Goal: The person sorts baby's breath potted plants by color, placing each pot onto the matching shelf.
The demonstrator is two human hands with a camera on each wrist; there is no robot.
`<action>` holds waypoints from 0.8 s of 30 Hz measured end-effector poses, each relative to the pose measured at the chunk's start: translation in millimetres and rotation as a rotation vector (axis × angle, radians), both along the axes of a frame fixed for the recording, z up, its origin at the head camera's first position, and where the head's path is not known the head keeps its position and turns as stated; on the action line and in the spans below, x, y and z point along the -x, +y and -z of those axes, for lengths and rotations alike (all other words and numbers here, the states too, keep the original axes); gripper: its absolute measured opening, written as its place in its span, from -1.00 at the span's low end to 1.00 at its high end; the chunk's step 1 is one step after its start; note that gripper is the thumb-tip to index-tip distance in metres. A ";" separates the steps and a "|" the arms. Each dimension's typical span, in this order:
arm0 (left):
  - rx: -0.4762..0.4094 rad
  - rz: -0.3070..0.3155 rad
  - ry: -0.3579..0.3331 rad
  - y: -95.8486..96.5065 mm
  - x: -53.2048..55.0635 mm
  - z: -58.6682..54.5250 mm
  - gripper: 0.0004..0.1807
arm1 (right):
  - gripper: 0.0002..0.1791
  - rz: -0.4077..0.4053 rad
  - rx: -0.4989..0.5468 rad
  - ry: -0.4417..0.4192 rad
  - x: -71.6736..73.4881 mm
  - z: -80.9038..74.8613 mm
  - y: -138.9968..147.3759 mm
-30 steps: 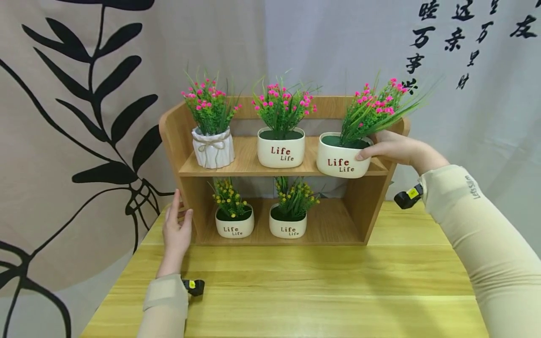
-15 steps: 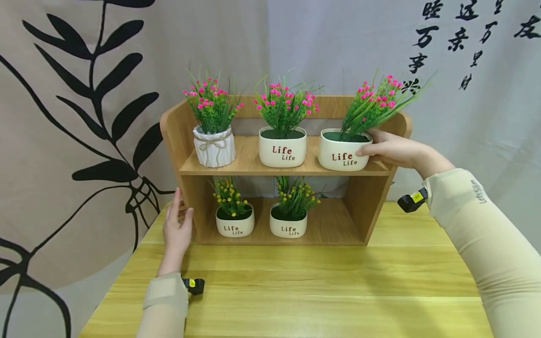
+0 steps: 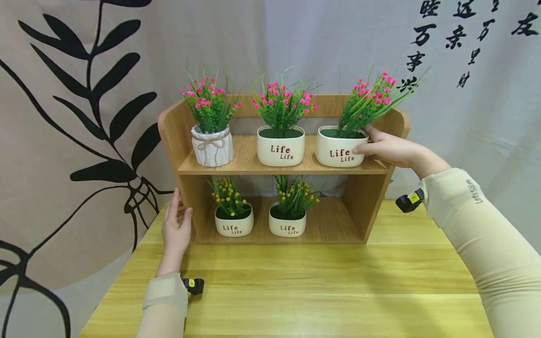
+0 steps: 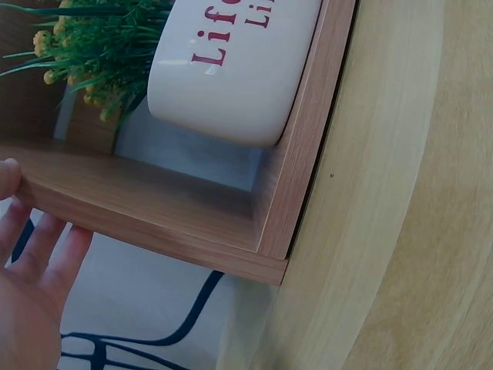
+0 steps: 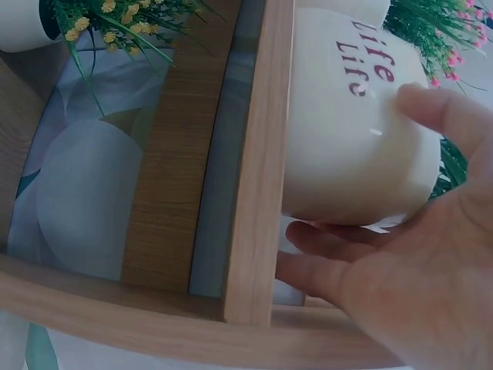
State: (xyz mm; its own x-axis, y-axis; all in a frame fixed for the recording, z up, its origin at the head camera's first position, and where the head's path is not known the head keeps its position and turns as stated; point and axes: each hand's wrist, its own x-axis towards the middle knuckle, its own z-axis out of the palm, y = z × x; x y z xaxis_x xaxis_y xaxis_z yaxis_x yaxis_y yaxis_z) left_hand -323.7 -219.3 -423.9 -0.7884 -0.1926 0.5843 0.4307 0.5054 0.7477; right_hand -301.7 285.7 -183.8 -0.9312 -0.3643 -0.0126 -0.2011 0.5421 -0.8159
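Note:
In the head view, my right hand (image 3: 390,148) grips the right end of a white oval flowerpot (image 3: 331,154) marked "Life". Its thumb lies on the pot's front; the other fingers are partly hidden. The pot, with pink flowers leaning right, stands on the upper level of a two-level wooden shelf (image 3: 270,171). In the right wrist view, the pot (image 5: 347,154) sits against the upper board. My left hand (image 3: 176,232) holds the shelf's left side panel. The left wrist view has its thumb (image 4: 8,177) at the panel's front edge and several fingers along the outside.
A white pleated pot (image 3: 212,150) tied with twine and another pink-flowered "Life" pot (image 3: 281,148) share the upper level. Below stand two smaller yellow-flowered pots (image 3: 234,227). The shelf rests on a wooden table (image 3: 287,281) before a patterned curtain (image 3: 236,37).
My right hand has lowered the right pot and moved it back, from in front of the upper board's edge onto the board. My left hand has stayed in place.

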 end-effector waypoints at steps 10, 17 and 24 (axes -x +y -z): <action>-0.011 0.008 -0.019 2.5 -2.1 1.6 -0.26 | 0.06 0.058 -0.134 0.055 -3.8 -0.8 1.2; -0.002 -0.005 0.020 0.9 -1.0 2.5 -0.26 | 0.07 0.045 -0.190 0.074 -18.3 -1.7 4.2; 0.042 -0.054 0.138 -3.3 -4.8 -9.4 -0.30 | 0.06 -0.005 -0.211 0.101 -35.6 0.4 4.6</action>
